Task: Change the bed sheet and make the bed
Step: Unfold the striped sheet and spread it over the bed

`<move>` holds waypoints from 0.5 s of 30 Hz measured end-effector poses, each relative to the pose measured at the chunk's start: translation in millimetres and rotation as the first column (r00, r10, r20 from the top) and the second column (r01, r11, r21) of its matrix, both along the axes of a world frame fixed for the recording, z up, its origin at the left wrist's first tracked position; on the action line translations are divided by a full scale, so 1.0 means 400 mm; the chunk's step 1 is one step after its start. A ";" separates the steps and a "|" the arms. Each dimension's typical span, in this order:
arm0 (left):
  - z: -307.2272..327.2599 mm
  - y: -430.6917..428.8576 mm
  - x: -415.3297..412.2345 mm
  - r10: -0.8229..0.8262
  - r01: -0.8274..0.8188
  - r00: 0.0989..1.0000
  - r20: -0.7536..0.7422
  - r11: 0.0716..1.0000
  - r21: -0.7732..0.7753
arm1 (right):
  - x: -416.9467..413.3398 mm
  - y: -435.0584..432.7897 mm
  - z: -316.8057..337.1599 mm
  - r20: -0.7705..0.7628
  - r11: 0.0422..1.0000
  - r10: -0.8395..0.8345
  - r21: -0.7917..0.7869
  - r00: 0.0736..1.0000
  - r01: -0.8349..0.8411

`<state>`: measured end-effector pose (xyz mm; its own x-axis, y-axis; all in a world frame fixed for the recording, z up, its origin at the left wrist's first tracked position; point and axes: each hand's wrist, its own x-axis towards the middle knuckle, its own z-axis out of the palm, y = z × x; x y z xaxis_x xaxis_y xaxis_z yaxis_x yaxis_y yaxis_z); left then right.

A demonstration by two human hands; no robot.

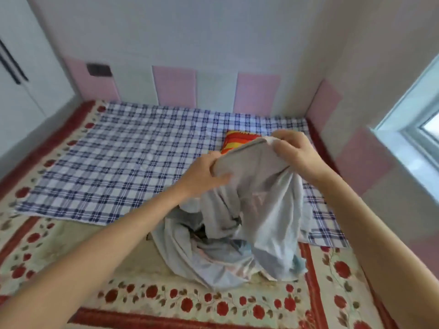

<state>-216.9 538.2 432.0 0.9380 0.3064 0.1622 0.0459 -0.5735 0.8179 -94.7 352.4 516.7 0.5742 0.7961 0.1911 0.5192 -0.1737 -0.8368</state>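
White cupboard door (14, 67) far left. Red-floral bed cover (47, 245) lies under a blue checked sheet (133, 157), spread flat up to pink wall panels (174, 86). Left hand (204, 174) grips the top edge of the pale sheet (256, 210): lifted, rest heaped on the bed cover, centre-right. Striped pillow (234, 141) is behind it. Right hand (294, 155) is clenched on the same edge. Window (422, 119) at right.

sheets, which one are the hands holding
The pale grey sheet, gripped by the left hand and right hand; the blue checked sheet lies flat.

Two hands (202, 173) (294, 155), two sheets (256, 176) (118, 157), one pillow (235, 140), one blanket (213, 302).
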 end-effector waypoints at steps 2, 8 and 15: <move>0.088 0.035 0.018 0.067 -0.077 0.993 0.102 0.992 0.101 | 0.040 -0.004 0.079 0.222 0.993 0.011 -0.116 0.975 0.016; 0.299 0.135 0.040 0.161 -0.252 0.923 0.350 0.939 0.232 | 0.143 -0.001 0.146 0.754 0.843 -0.101 -0.281 0.649 0.458; 0.428 0.221 -0.054 0.229 -0.408 0.826 0.515 0.873 0.267 | 0.167 -0.033 0.198 0.721 0.706 -0.451 -0.071 0.525 0.704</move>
<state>-238.6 626.4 603.2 0.5865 0.4122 0.6972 -0.0460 -0.8424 0.5368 -28.0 339.3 595.8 0.7709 0.4073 0.4897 0.5501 -0.8133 -0.1896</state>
